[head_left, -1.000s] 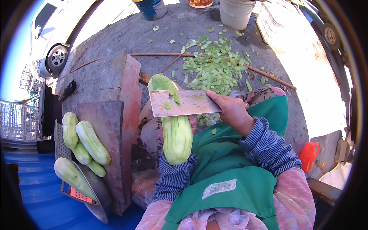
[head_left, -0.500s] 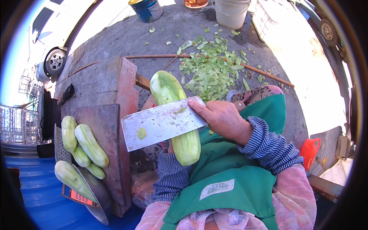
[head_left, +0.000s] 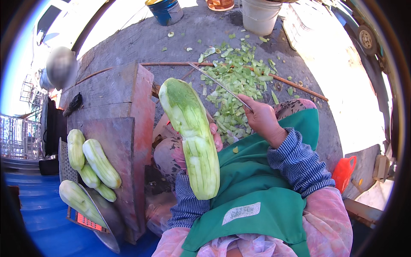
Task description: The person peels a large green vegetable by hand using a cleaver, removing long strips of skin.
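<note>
A large, long pale-green gourd (head_left: 195, 150), mostly peeled with green skin left at its far end, lies tilted in front of me. My left hand (head_left: 216, 136) grips it from beneath; only some fingertips show at its right side, and the gourd hides the rest. Held in my right hand (head_left: 263, 120) is a cleaver (head_left: 222, 87), closed fingers around its handle. Its blade appears almost edge-on, pointing away and to the left, apart from the gourd and above the peelings (head_left: 231, 92) on the ground.
Several peeled gourds (head_left: 102, 162) lie at left on the worn wooden table (head_left: 102, 92) and a metal tray beside it. An orange grater (head_left: 90, 222) sits by the near gourd. Blue (head_left: 167, 13) and white (head_left: 260, 17) buckets stand far ahead. A long rod (head_left: 299, 87) crosses the ground.
The cleaver has come off the gourd, moving right and away, and its blade has turned from flat to edge-on. The gourd has shifted slightly left and nearer, uncovering my left fingertips.
</note>
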### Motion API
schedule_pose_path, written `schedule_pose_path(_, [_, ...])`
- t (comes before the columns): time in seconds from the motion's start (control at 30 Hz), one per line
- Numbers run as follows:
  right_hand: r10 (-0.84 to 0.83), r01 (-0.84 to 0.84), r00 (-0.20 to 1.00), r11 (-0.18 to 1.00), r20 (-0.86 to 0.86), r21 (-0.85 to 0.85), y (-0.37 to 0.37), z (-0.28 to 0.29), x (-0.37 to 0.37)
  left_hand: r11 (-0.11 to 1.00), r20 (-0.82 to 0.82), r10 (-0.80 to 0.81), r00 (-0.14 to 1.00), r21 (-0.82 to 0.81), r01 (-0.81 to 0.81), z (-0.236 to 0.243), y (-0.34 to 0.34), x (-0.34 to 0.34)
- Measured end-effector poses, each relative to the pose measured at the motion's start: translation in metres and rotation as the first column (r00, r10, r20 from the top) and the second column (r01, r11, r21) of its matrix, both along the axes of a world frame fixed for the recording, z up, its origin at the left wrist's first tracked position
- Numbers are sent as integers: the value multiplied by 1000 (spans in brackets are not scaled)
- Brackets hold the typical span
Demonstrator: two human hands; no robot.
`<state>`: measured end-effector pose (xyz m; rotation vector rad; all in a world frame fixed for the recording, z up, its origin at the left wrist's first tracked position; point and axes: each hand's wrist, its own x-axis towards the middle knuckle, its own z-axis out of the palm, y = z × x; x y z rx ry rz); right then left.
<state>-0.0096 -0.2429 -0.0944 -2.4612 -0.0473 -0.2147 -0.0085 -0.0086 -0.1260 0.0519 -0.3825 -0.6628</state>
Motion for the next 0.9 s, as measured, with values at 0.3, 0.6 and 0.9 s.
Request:
schedule_pose_path(0.3, [385,-347,885,920,261,-181,41,38,-34,1000,-141,-11,990,-28,7,-5,2,-2])
schedule_pose_path(0.6, [271,-205,918,950,290,-236,33,16,-11,998,-268,11,963,-57,-27,-12,6,-10])
schedule_pose_path(0.9, [171,-159,984,973,57,-169,8,-23,13,998,-268,61,962,-3,-65,8,-4,-14])
